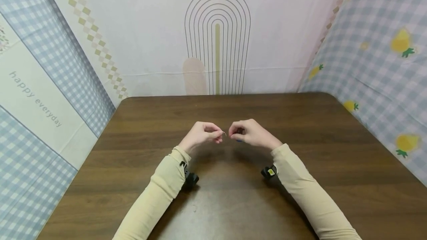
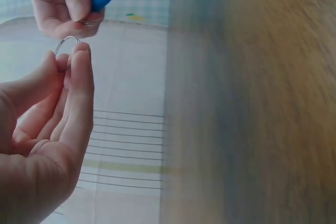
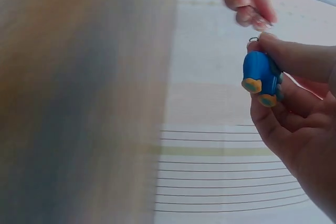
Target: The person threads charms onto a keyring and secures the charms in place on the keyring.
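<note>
Between thumb and forefinger my left hand (image 1: pixel 201 135) pinches a thin silver key ring (image 2: pixel 68 39), its loop standing up past the fingertips. Facing it a short gap away, my right hand (image 1: pixel 251 132) holds a small blue charm (image 3: pixel 255 69) with orange-yellow feet. A small metal loop (image 3: pixel 253 39) sticks out at the charm's top, beside the right thumb. In the left wrist view, the blue end of the charm shows beyond the right fingers, which hide the rest. Both hands are raised over the middle of the brown table (image 1: pixel 160 117).
Each wrist wears a small black camera (image 1: pixel 191 180) below the cream sleeve. A white cloth (image 1: pixel 150 29) with printed arches hangs behind the table's far edge. Blue checked cloths (image 1: pixel 377 66) hang along both sides.
</note>
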Tool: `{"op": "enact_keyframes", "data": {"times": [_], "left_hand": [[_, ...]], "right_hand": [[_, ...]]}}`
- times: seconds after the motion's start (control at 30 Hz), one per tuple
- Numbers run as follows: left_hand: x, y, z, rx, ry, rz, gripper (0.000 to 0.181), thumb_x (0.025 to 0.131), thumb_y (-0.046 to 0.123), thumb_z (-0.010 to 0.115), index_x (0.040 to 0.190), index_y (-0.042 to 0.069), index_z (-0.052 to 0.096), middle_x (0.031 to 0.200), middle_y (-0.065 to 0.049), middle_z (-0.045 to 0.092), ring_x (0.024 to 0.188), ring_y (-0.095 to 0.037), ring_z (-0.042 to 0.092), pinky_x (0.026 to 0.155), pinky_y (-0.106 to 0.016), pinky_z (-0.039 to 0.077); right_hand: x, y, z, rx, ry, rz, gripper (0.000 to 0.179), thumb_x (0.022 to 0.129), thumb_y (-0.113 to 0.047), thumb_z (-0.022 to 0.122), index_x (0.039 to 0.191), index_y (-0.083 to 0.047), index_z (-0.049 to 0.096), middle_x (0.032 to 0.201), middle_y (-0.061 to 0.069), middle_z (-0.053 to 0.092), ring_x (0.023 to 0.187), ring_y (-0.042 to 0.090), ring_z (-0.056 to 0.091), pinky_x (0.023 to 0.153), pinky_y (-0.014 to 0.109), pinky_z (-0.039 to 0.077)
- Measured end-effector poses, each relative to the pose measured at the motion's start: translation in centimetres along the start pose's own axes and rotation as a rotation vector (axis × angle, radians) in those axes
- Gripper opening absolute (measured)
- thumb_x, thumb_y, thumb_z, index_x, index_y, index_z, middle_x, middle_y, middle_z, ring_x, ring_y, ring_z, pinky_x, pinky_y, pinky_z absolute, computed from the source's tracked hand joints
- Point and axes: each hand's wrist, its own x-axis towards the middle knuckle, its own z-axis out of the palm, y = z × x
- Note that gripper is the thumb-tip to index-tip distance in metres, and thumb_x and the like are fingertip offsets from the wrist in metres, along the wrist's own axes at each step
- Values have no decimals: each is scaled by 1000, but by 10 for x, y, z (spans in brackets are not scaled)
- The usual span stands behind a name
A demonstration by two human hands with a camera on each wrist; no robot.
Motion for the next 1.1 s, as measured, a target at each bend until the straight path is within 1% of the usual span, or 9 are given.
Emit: {"op": "enact_keyframes", "data": {"times": [0.13, 0.2, 0.27, 0.43, 0.53, 0.63, 0.8, 0.93, 1.1], "left_hand": [[-1, 2, 1, -71, -4, 33, 22, 90, 1, 65, 102, -17, 62, 78, -10, 71, 68, -13, 68, 74, -36, 61], [-1, 2, 1, -92, -10, 47, 21, 90, 0, 64, 102, -17, 62, 79, -10, 71, 68, -13, 68, 73, -35, 61], [-1, 3, 1, -103, -16, 54, 19, 90, -1, 63, 102, -16, 61, 77, -8, 70, 69, -13, 69, 74, -36, 61], [-2, 5, 2, -140, -66, 78, 16, 91, -3, 61, 102, -15, 60, 78, -4, 71, 73, -15, 70, 83, -50, 58], [-3, 7, 1, -162, -106, 87, 14, 91, -5, 61, 101, -13, 61, 82, -4, 72, 79, -19, 71, 90, -58, 52], [-4, 9, -2, -175, -128, 92, 11, 90, -5, 61, 100, -11, 62, 85, -4, 73, 84, -22, 72, 95, -63, 47], [-5, 12, -5, -171, -138, 102, 12, 90, -3, 62, 100, -9, 65, 88, -3, 73, 85, -19, 72, 99, -65, 42], [-6, 12, -7, -152, -124, 98, 13, 89, -2, 63, 101, -9, 66, 87, -1, 74, 84, -16, 71, 99, -64, 43], [-4, 10, -7, -143, -104, 91, 12, 88, -4, 64, 99, -7, 68, 86, 1, 74, 84, -16, 71, 98, -61, 46]], "right_hand": [[2, -9, -6, 21, 35, 12, 5, 87, -5, 70, 88, -9, 68, 78, -3, 66, 71, 7, 57, 64, 21, 47], [3, -11, -7, 22, 47, 10, 5, 87, -4, 69, 88, -9, 68, 78, -2, 66, 71, 7, 56, 64, 21, 47], [3, -13, -8, 28, 62, 6, 5, 87, -3, 69, 88, -8, 68, 78, -2, 67, 71, 8, 56, 64, 21, 47], [1, -16, -7, 45, 127, -8, 8, 85, -2, 71, 88, -10, 70, 79, 0, 68, 72, 7, 57, 64, 22, 48], [-1, -17, -9, 61, 160, -20, 10, 84, -1, 72, 88, -9, 70, 81, 1, 68, 73, 7, 59, 66, 23, 50], [-1, -18, -11, 72, 179, -31, 10, 83, 0, 72, 89, -8, 70, 82, 3, 69, 75, 7, 61, 68, 24, 51], [0, -20, -14, 67, 195, -38, 9, 84, -1, 72, 89, -9, 71, 83, 3, 71, 75, 7, 61, 67, 26, 52], [2, -21, -12, 69, 200, -46, 8, 83, -1, 73, 88, -8, 70, 82, 2, 70, 75, 6, 60, 67, 22, 51], [4, -24, -10, 86, 208, -46, 8, 83, -1, 73, 87, -8, 71, 83, 3, 70, 77, 8, 61, 69, 26, 52]]}}
